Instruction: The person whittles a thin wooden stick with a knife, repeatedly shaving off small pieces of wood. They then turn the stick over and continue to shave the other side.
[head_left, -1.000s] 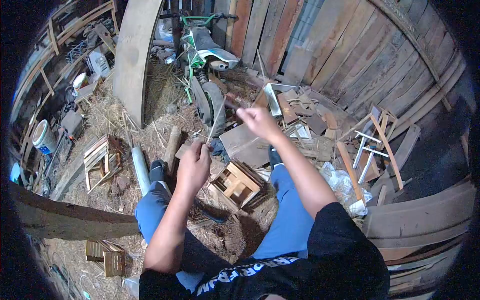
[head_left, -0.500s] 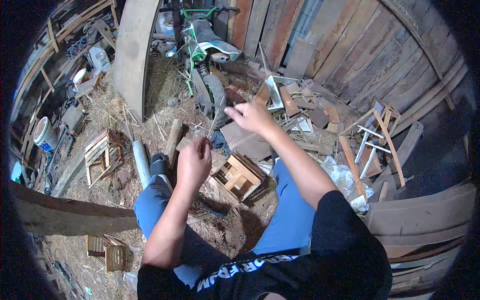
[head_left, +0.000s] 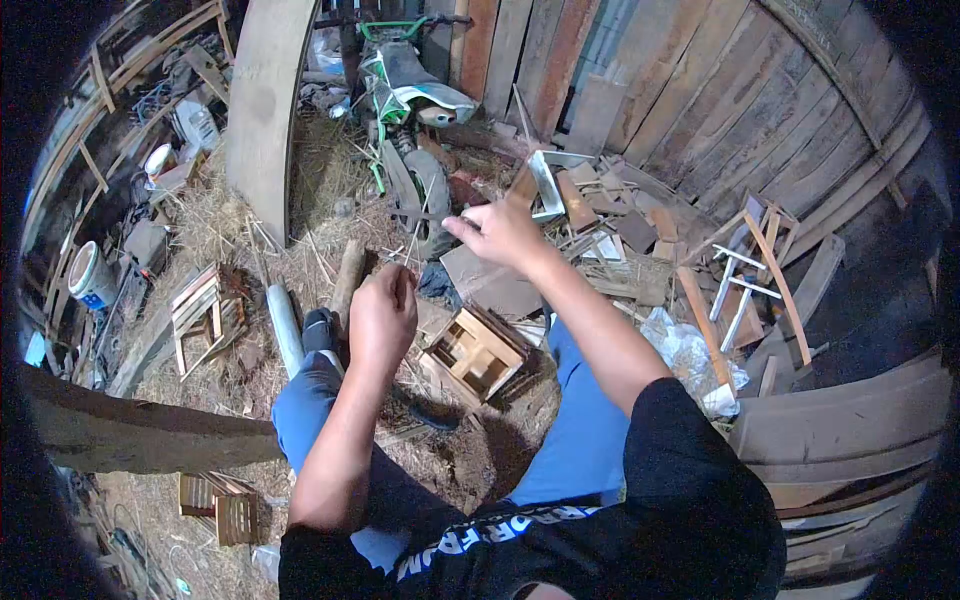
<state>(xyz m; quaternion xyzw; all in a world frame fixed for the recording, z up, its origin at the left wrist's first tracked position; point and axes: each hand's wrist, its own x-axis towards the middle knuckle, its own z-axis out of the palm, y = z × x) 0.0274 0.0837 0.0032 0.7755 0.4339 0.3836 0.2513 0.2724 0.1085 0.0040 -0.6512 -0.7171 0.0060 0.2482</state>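
Note:
My right hand (head_left: 497, 235) is closed, thumb and fingers pressed together on a thin dark strip (head_left: 415, 214) that points left from the fingertips. Lower and to the left, my left hand (head_left: 383, 315) is curled with its fingers pinched together; what it holds, if anything, is hidden. Below the hands, a small slatted wooden crate (head_left: 476, 356) lies on the ground between my legs. A flat brown board (head_left: 492, 283) rests just beyond it, beside a dark cloth (head_left: 437, 283).
A green and white motorbike (head_left: 405, 85) stands ahead. Scrap wood (head_left: 640, 225) is heaped at right, near a clear plastic bag (head_left: 680, 350). On the left are a wooden frame (head_left: 207, 315) and a white bucket (head_left: 92, 275); more small crates (head_left: 235, 510) sit behind at lower left.
The thin strip has swung from slanting down toward my left hand to lying nearly level, pointing left. My left hand has shifted slightly left and down, and the hands are farther apart.

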